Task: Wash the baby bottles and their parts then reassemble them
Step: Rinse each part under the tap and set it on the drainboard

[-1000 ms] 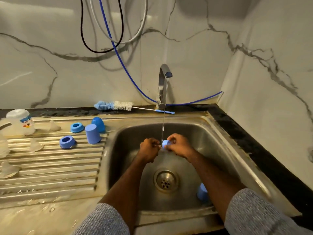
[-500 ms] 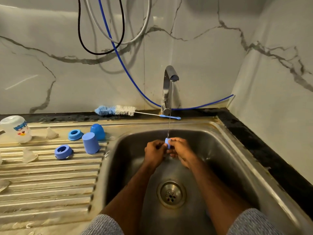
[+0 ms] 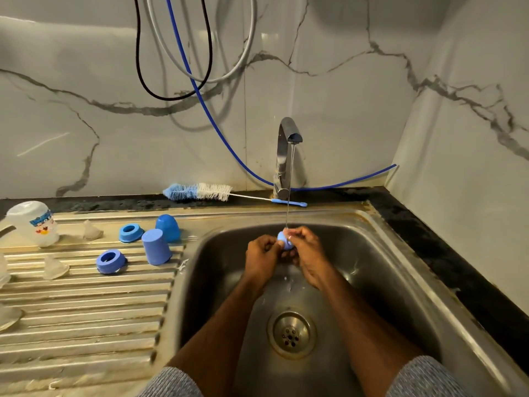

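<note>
I hold a small blue part (image 3: pixel 285 242) between both hands over the sink (image 3: pixel 372 253), right under the thin stream of water (image 3: pixel 289 181) falling from the tap (image 3: pixel 286 156). My left hand (image 3: pixel 261 257) has its fingers curled round the part's left side, and my right hand (image 3: pixel 307 253) pinches it from the right with the fingertips (image 3: pixel 292 234) near its top. The water lands on the part where my fingers meet. Drops fall below my hands toward the drain (image 3: pixel 291 333).

On the drainboard (image 3: pixel 86 310) to my left stand the other pieces. A blue cap (image 3: pixel 156 247) stands mouth down just beside the sink's edge, and a second, rounder cap (image 3: pixel 168 227) sits just behind it, touching or nearly so. A blue ring (image 3: pixel 130 232) lies left of the round cap, and another ring (image 3: pixel 110 262) lies nearer to me, left of the first cap. A clear bottle (image 3: pixel 33 223) with a printed label stands upside down at the far left. A clear teat (image 3: pixel 91 231) sits between the bottle and the far ring, and a second teat (image 3: pixel 55 268) lies left of the near ring. More clear pieces show at the left border, cut off.

A bottle brush (image 3: pixel 200 191) lies along the dark counter behind the drainboard, its blue handle tip reaching the tap's base. Cables and a blue hose (image 3: pixel 206 101) hang on the marble wall above
</note>
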